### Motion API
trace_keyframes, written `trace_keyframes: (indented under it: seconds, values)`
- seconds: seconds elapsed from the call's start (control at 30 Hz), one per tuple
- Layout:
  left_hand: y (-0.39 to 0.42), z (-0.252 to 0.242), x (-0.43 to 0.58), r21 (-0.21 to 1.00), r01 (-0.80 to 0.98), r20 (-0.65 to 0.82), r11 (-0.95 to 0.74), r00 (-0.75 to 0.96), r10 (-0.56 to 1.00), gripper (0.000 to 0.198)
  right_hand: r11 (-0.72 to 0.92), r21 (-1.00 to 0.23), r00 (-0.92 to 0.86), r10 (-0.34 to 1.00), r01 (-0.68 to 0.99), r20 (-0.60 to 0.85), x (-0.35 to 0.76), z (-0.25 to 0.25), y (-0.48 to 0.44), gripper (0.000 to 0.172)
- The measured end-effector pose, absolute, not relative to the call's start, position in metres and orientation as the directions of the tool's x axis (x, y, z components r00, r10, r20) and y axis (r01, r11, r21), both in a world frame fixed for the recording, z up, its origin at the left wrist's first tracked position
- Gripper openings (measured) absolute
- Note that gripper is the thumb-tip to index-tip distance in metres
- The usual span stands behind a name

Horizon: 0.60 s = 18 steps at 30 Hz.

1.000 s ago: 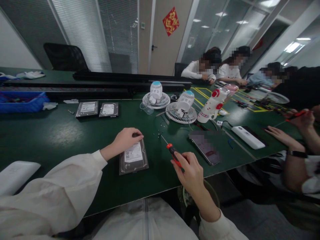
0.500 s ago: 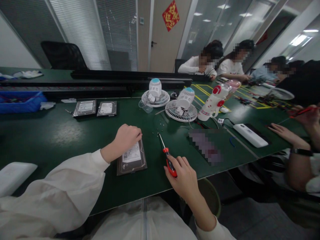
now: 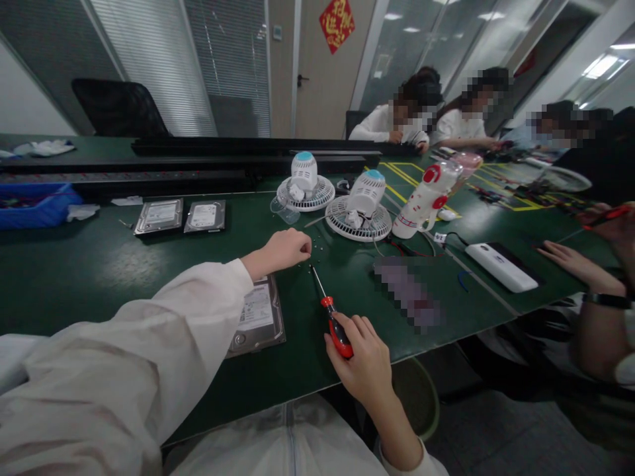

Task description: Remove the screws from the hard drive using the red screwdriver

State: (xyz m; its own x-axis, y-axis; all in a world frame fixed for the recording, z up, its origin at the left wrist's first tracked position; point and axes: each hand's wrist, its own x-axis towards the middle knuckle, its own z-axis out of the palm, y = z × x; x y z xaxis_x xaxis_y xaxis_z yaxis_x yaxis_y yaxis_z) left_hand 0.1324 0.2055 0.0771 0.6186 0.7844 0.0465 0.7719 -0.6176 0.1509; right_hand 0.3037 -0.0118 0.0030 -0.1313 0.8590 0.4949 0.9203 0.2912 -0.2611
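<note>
My right hand [image 3: 366,360] is wrapped round the red and black handle of a screwdriver [image 3: 326,301], whose shaft points away from me over the green table. Just left of its tip is my left hand [image 3: 286,251], fingers pressed together in a pinch by the small screws [image 3: 317,248]. Whatever those fingers hold, if anything, is too small to make out. Below my left wrist lies a hard drive [image 3: 262,314], label side up, partly covered by my sleeve. Two more hard drives, one [image 3: 159,217] beside another [image 3: 206,216], lie farther back on the left.
Two white fans [image 3: 305,185] lie grille-down beyond the screws. Right of them stand a white and red bottle [image 3: 421,201] and a white power bank [image 3: 501,267]. A blue bin [image 3: 37,206] is at the far left. A co-worker's hand [image 3: 578,264] rests at the right.
My left hand has moved right and away from me, off the hard drive to the screws by the screwdriver tip. My right hand still holds the screwdriver in nearly the same place.
</note>
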Motion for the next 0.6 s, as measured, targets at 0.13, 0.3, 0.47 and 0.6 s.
trace_keyframes:
  seconds: [0.13,0.3,0.47,0.6]
  values:
    - [0.211,0.067,0.139,0.171,0.742,0.013,-0.648,0.656,0.755,0.012,0.280,-0.286,-0.103,0.856,0.916,0.507,0.304,0.002,-0.012,0.030]
    - [0.203,0.076,0.124,0.186,0.715,0.031,-0.673,0.681,0.732,0.021,0.219,-0.358,-0.002,0.855,0.908,0.518,0.303,0.003,-0.012,0.031]
    - [0.171,0.106,0.076,0.195,0.777,0.031,-0.599,0.605,0.795,0.040,0.063,-0.310,0.105,0.861,0.949,0.498,0.301,0.002,-0.012,0.037]
    - [0.115,0.126,0.029,0.023,0.896,-0.103,-0.443,0.443,0.891,0.053,0.051,-0.244,0.072,0.880,0.969,0.469,0.303,0.003,-0.011,0.040]
